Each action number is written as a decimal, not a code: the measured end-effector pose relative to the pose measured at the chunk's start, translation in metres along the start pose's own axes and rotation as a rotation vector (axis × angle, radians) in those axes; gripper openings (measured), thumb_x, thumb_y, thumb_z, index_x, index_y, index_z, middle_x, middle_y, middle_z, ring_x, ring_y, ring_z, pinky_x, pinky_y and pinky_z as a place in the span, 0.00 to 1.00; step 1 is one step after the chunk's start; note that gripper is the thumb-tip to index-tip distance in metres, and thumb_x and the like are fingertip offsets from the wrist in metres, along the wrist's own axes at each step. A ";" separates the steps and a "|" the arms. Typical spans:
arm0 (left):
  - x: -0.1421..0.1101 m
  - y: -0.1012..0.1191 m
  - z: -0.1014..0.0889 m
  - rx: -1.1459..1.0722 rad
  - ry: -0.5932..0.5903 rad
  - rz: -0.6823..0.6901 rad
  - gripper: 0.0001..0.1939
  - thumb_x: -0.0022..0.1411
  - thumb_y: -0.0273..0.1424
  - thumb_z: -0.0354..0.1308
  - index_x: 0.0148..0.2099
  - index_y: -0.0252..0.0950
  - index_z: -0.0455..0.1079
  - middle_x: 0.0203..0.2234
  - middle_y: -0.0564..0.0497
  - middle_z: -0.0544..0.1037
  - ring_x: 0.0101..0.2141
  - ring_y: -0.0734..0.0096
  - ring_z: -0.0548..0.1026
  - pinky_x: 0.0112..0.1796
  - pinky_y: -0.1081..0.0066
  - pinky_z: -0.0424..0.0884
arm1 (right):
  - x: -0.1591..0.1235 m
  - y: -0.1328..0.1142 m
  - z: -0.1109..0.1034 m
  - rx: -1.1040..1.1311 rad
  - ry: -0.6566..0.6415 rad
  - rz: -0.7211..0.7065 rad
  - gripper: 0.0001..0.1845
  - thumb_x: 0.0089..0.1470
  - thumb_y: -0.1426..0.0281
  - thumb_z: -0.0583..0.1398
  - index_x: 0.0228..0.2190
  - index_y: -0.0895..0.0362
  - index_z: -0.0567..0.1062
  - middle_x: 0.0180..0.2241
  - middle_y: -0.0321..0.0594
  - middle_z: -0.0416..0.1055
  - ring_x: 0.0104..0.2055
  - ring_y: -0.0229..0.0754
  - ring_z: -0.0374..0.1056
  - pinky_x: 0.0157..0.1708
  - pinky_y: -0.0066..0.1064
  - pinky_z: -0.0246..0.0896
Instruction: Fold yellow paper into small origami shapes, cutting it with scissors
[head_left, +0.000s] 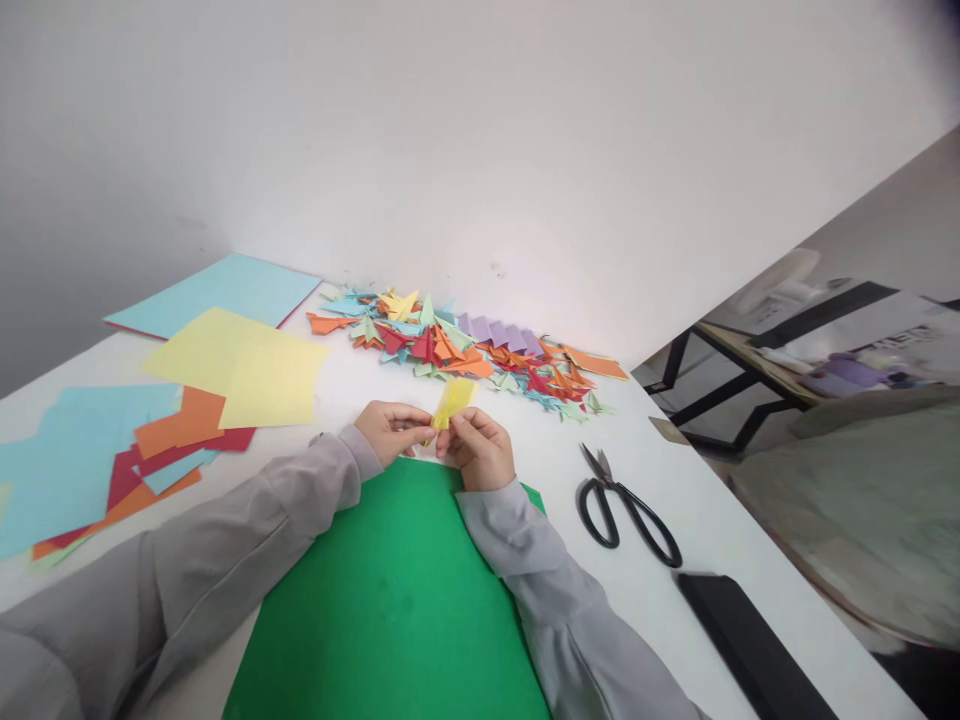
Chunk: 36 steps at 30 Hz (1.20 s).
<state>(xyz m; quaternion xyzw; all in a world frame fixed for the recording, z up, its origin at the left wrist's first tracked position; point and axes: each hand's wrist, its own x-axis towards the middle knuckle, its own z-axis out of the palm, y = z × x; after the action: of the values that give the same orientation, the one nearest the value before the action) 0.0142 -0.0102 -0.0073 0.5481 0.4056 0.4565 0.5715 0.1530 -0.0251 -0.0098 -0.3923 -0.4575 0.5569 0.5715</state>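
Between my two hands, just above the far end of the green sheet [397, 580], is a small piece of yellow paper [456, 397]. My left hand [391, 430] pinches its lower left edge with thumb and fingertips. On the other side my right hand [481, 447] grips the lower right edge, thumb laid across it. The paper looks creased near the fingers, though they hide part of it. Beyond the hands lies a long heap of small folded paper pieces [424, 345] in red, orange, blue, green and yellow, with purple pleated paper [501, 334] among them.
Black-handled scissors [611, 490] lie partly open at the right, beside a black flat object [750, 645]. Leftward are yellow sheets [240, 365], blue sheets [97, 450], orange and red scraps [180, 420], and a large light-blue sheet [225, 292]. A wall [450, 150] borders the white table [637, 600].
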 end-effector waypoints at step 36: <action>-0.011 0.000 0.001 0.659 0.101 0.951 0.09 0.50 0.22 0.51 0.34 0.31 0.71 0.29 0.44 0.73 0.31 0.72 0.71 0.32 0.72 0.70 | 0.003 0.010 -0.006 -0.127 0.048 -0.050 0.06 0.29 0.72 0.63 0.18 0.58 0.73 0.16 0.33 0.69 0.18 0.36 0.63 0.20 0.29 0.60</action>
<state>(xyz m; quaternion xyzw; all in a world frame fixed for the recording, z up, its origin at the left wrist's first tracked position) 0.0121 -0.0208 -0.0073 0.7965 0.2622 0.5385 0.0828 0.1562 -0.0212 -0.0209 -0.4296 -0.4875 0.5029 0.5700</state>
